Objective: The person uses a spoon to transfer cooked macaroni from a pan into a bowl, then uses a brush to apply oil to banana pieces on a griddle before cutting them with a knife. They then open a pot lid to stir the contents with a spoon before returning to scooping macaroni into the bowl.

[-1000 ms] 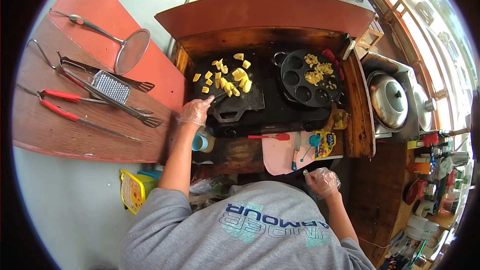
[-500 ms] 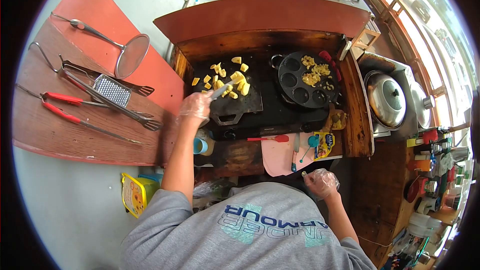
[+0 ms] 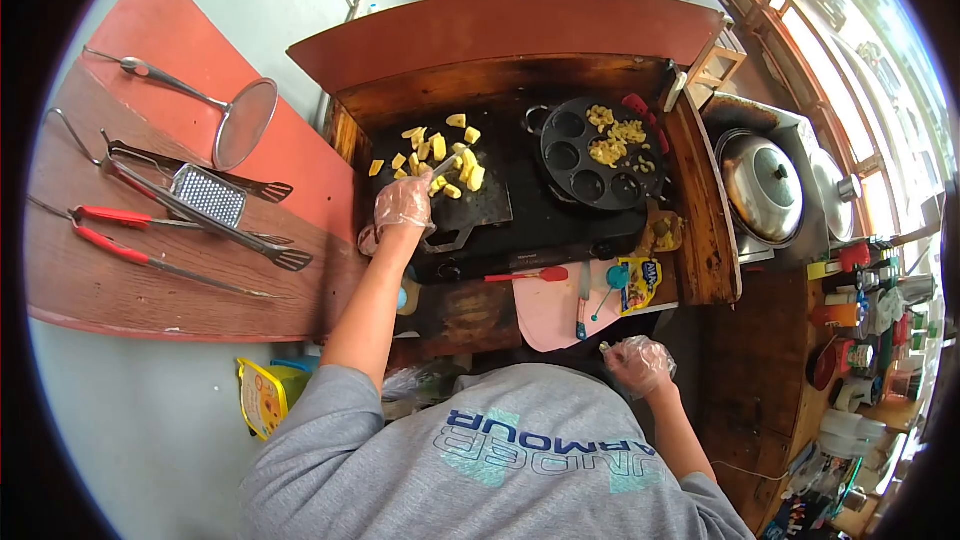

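Griddle: gloved left hand grips half-hidden utensil; right hand closed, contents unclear.

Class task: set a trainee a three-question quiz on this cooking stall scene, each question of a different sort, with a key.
1. True or false: the left hand holds a utensil over the yellow food pieces on the flat griddle.
2. The round pan with wells stands where? A) right of the griddle B) on the pink cutting board C) under the steel lid
3. Fill in: both hands wear clear plastic ____.

Key: 1 true; 2 A; 3 gloves. The right hand is low, near the body.
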